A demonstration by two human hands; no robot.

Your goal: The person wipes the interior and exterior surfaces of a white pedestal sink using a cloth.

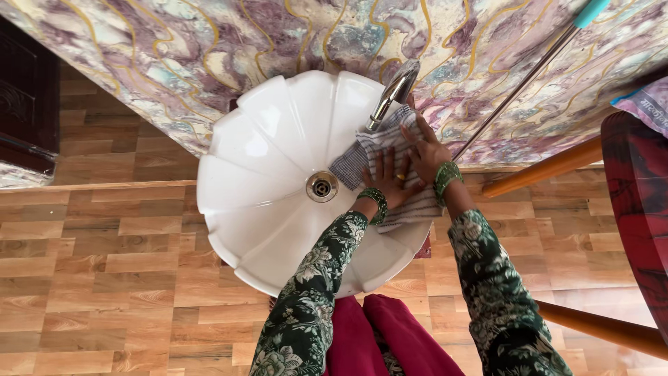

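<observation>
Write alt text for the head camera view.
Seen from above, both hands, left hand and right hand, press a striped grey cloth flat against a white scalloped washbasin beside its chrome tap. Green bangles circle both wrists; the floor is wood-patterned, the wall marbled purple.
</observation>
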